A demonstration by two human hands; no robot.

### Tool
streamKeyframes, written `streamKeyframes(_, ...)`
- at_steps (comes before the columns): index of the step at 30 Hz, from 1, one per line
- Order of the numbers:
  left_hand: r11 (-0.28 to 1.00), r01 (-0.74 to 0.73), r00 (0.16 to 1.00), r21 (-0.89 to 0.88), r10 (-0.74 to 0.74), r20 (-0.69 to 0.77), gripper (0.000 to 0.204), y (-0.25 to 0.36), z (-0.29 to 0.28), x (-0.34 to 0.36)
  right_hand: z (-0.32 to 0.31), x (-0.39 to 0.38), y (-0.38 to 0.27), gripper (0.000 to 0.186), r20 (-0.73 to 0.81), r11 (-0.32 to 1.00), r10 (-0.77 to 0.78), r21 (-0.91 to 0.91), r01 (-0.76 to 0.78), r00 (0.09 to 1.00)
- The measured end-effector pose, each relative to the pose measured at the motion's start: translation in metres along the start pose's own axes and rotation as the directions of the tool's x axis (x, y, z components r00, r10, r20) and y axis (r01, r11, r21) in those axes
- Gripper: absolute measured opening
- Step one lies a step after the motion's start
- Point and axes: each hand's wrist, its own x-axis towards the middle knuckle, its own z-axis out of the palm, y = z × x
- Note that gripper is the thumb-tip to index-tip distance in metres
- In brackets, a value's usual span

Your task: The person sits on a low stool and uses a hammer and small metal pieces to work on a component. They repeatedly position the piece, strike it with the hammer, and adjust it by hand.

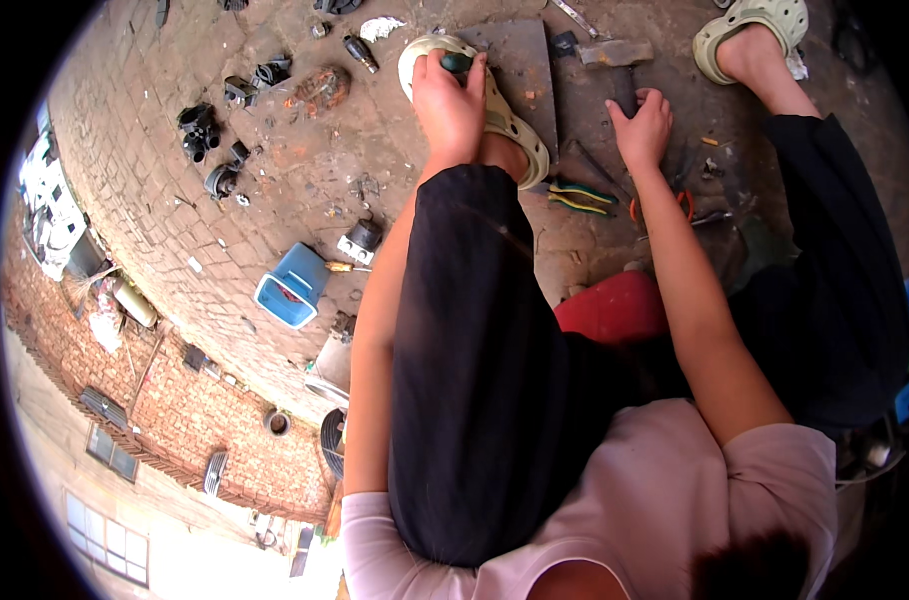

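My left hand (449,108) is closed around a dark green rounded piece (456,63), whose lower part the fingers and my shoe hide. That hand is just above my left clog (523,150), beside a flat dark metal plate (527,75). To the right, my right hand (643,130) has its thumb and fingers around the dark handle of a hammer (618,54). The blocky hammer head points away from me, low over the ground. Nearer to me than the plate are pliers with yellow-green grips (582,197).
Orange-handled pliers (686,205) lie by my right forearm. Dark motor-like parts (199,132) are scattered at the left, near a blue plastic bin (320,272). A red seat (620,308) shows between my legs. My right clog (720,50) stands at the far right.
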Motion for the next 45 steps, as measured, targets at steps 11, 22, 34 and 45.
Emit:
streamKeyframes(11,0.996,0.013,1.0,-0.089,-0.012,0.009,0.028,-0.004,0.004,0.0,-0.036,0.035,-0.005,0.051,0.893,-0.273,-0.325,0.226,-0.935,0.311)
streamKeyframes(22,0.993,0.051,0.998,-0.104,-0.047,0.035,0.026,0.005,0.005,-0.002,-0.123,-0.005,-0.125,0.048,0.655,0.562,-0.075,0.651,-0.511,0.752)
streamKeyframes(34,0.992,0.1,0.995,-0.077,-0.101,-0.013,0.03,0.001,-0.001,-0.007,-0.142,-0.054,-0.197,0.034,0.302,0.608,-0.528,0.787,0.105,0.793)
streamKeyframes(45,0.986,0.088,0.995,-0.143,-0.093,-0.026,0.031,0.0,0.008,-0.008,-0.147,-0.049,-0.197,0.035,0.276,0.618,-0.551,0.769,0.163,0.788)
